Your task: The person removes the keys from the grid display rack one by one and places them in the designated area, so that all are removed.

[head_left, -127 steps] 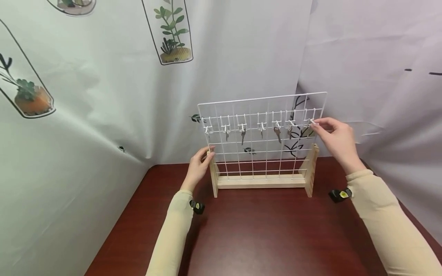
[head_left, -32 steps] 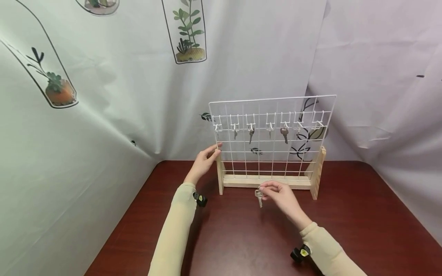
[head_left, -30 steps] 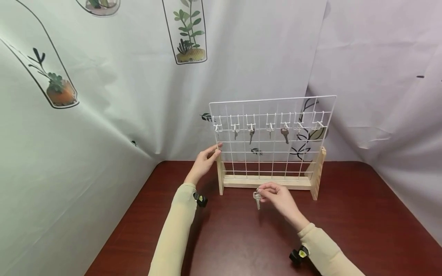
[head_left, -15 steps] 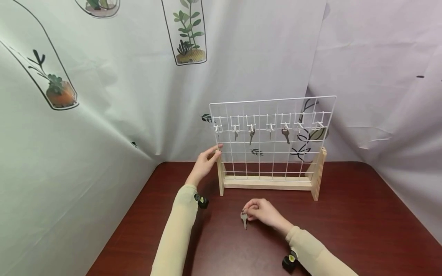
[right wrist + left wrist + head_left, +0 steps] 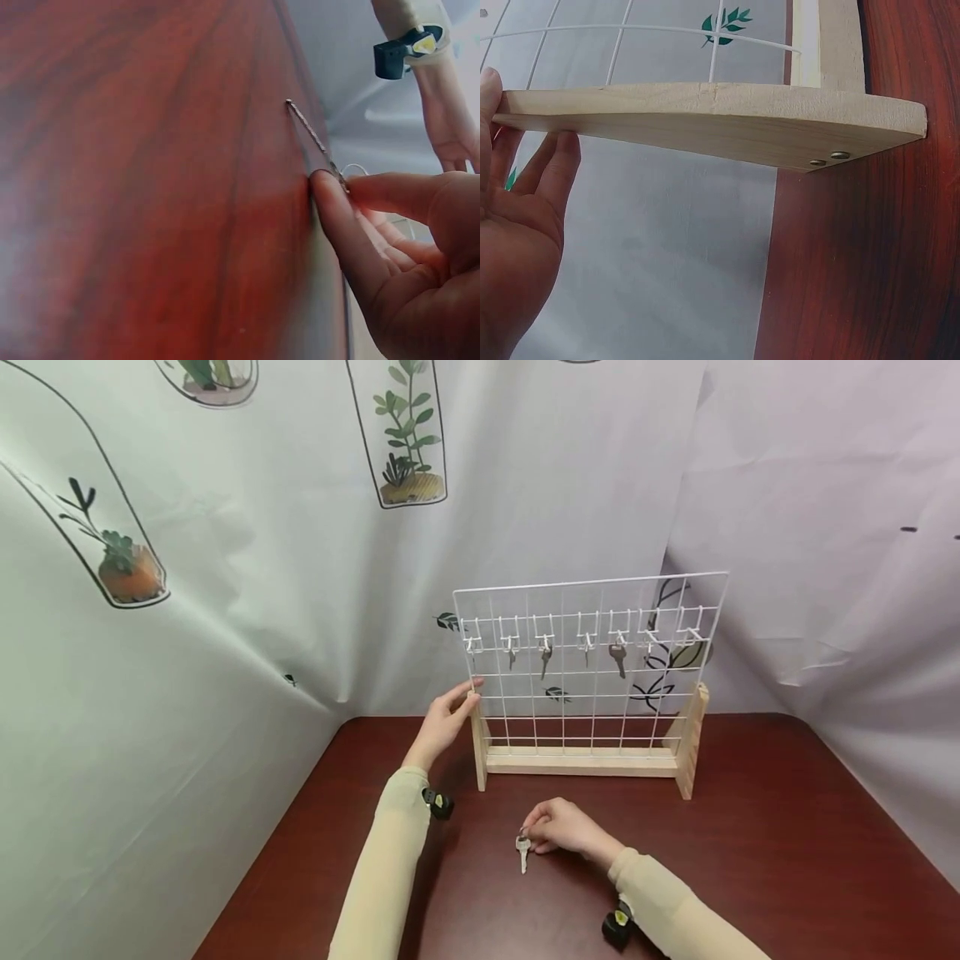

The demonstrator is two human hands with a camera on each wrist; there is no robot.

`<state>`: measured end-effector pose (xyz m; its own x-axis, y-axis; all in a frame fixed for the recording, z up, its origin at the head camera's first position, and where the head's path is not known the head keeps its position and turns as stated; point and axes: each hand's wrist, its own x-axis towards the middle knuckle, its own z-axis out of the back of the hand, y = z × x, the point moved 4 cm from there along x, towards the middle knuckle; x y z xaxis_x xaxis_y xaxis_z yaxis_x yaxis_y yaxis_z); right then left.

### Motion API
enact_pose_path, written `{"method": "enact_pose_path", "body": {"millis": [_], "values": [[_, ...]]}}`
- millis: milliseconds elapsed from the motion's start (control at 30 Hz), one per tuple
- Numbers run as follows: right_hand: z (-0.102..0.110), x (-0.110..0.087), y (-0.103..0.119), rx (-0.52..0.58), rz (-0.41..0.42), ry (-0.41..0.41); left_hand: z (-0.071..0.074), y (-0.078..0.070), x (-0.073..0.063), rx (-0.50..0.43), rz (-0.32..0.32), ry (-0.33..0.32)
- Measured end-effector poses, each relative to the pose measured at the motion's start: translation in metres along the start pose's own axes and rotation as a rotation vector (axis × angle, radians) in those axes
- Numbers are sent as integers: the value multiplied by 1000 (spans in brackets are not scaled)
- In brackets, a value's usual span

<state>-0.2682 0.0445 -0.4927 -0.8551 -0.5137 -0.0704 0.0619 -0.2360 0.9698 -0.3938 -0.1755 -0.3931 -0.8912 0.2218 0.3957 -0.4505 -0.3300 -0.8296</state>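
My right hand (image 5: 568, 828) pinches a small silver key (image 5: 523, 853) by its ring end, low over the table in front of the rack. In the right wrist view, thumb and forefinger hold the key (image 5: 309, 133), seen edge-on with its blade pointing away from the hand. My left hand (image 5: 441, 727) grips the top of the left wooden upright (image 5: 480, 752) of a white wire-grid key rack. The left wrist view shows fingers and thumb on either side of that upright (image 5: 705, 106). Several keys, such as a darker one (image 5: 618, 660), hang from the rack's hooks; the rightmost hook (image 5: 692, 635) holds none.
The rack's wooden base bar (image 5: 581, 764) stands on a dark red wood table (image 5: 765, 827). A pale curtain (image 5: 285, 543) printed with plants hangs close behind the table and along its sides. Each wrist wears a small black camera (image 5: 617, 928).
My right hand has left the rack's rightmost hook with the key and come down leftward and nearer, over the table. My left hand keeps hold of the upright.
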Motion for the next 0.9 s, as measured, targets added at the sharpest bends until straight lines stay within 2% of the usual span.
{"method": "enact_pose_path", "body": {"millis": [233,667,900], "values": [[-1,4,3,-102,-17,-13,0,2,-4,8,-21,-21],[2,8,13,-281,48,-8,-2,-2,-1,27,-22,-29],[-5,5,16,-316,47,-1,-3,-1,-7,26,-39,-45]]}}
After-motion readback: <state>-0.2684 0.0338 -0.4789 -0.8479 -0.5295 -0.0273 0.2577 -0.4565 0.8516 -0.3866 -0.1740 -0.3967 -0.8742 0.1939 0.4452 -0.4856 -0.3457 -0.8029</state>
